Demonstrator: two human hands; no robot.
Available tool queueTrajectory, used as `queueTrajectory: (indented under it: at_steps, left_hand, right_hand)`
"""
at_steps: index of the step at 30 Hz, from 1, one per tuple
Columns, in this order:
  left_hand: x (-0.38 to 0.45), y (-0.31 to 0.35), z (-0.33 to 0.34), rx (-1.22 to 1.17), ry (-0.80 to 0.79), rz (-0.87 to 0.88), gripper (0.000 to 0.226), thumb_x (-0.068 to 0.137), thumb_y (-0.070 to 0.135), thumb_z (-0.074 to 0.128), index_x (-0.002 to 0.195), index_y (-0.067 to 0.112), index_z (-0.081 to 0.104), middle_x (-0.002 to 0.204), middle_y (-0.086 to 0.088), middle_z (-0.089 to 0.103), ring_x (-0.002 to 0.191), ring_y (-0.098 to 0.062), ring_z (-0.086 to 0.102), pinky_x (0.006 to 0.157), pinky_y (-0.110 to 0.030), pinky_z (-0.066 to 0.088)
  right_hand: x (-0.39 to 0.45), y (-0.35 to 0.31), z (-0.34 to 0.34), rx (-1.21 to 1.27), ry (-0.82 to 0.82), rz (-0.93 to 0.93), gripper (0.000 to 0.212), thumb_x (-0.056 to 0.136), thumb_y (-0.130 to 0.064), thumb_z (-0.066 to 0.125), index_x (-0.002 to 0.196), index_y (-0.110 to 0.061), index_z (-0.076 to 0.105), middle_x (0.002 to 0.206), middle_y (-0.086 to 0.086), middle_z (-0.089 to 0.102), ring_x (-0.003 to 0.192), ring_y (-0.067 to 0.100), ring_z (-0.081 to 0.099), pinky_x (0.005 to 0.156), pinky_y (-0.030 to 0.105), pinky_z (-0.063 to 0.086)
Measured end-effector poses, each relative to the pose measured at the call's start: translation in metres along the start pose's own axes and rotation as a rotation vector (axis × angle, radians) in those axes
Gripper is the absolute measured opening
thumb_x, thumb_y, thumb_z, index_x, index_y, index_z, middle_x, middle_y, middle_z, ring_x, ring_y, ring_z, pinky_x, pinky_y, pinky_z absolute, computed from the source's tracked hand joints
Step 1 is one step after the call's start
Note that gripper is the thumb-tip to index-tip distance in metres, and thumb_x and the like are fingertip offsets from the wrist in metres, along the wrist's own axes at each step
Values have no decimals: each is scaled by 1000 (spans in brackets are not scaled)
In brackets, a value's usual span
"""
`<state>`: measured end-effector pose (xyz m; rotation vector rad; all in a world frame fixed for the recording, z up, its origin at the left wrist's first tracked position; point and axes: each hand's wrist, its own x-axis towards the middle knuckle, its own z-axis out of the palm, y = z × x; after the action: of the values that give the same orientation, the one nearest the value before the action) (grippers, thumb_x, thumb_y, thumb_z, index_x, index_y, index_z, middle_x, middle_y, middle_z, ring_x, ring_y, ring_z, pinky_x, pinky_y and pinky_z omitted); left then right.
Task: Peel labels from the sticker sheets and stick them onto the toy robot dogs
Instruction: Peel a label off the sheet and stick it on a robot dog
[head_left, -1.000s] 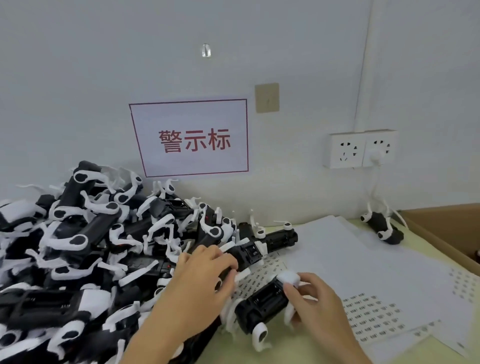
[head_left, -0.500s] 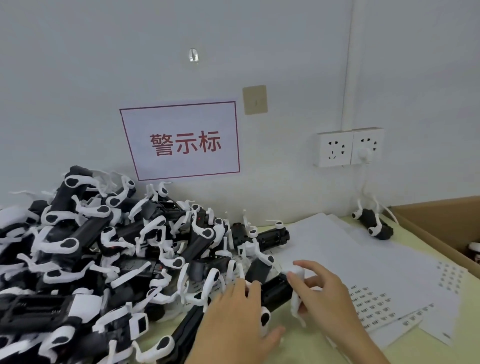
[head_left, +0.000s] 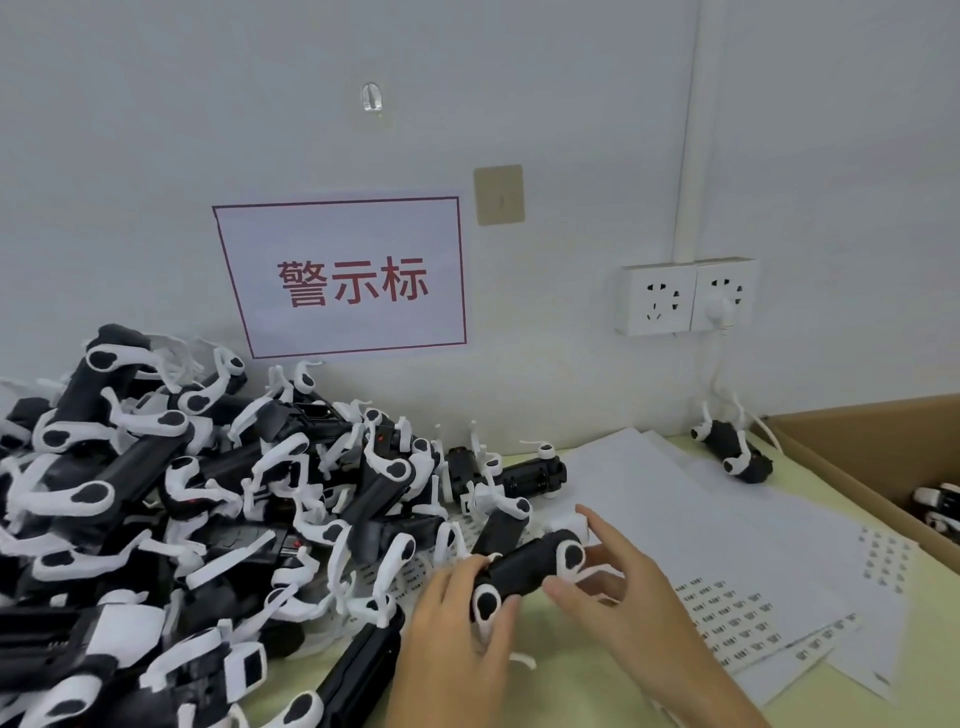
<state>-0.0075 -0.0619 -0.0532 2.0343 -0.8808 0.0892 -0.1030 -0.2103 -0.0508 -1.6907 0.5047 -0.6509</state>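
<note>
A black toy robot dog (head_left: 524, 569) with white legs lies on its side between my hands, at the front of the table. My left hand (head_left: 457, 629) grips its near end, thumb beside a white leg joint. My right hand (head_left: 618, 587) holds its far end, fingers curled around the head and leg. Sticker sheets (head_left: 727, 613) with rows of small printed labels lie just right of the dog, partly under my right hand. A large heap of black and white robot dogs (head_left: 171, 519) fills the left side.
One single robot dog (head_left: 735, 452) lies by the wall at the back right. A cardboard box (head_left: 883, 457) stands at the right edge with another dog inside. A red-lettered sign (head_left: 348, 280) and wall sockets (head_left: 685, 296) are on the wall.
My left hand came off the heap and took hold of the dog's near end. The dog has been turned and lifted a little between both hands.
</note>
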Motion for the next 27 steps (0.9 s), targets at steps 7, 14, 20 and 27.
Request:
queueTrajectory:
  at_steps: [7, 14, 20, 27]
  left_hand:
    - [2, -3, 1, -436, 12, -262, 13, 96, 24, 64, 107, 30, 68, 93, 4, 75, 86, -5, 69, 72, -14, 49]
    - [5, 18, 11, -1258, -6, -564, 30, 107, 15, 37, 111, 16, 66, 103, -19, 75, 89, -37, 74, 66, -43, 64]
    - [0, 9, 13, -1328, -42, -571, 24, 104, 8, 45, 115, 16, 65, 101, -4, 76, 83, -17, 75, 63, -34, 61]
    - [0, 0, 14, -1205, -213, -431, 44, 87, 12, 71, 129, 3, 61, 115, -23, 72, 108, -37, 70, 92, -48, 51]
  right_hand:
    - [1, -7, -27, 285, 368, -261, 35, 98, 1, 51, 98, -24, 76, 83, 5, 68, 72, 18, 60, 59, 23, 51]
    - [-13, -19, 2, 190, -185, -66, 23, 86, -35, 63, 104, -35, 76, 103, 1, 74, 91, 16, 68, 71, 31, 55]
    - [-18, -28, 16, 114, -147, -251, 30, 87, -25, 63, 110, -41, 73, 107, -4, 75, 95, 15, 71, 82, 29, 57]
    - [-13, -22, 5, 137, 2, -234, 29, 93, 4, 61, 108, -15, 77, 106, 2, 77, 97, 23, 73, 84, 45, 60]
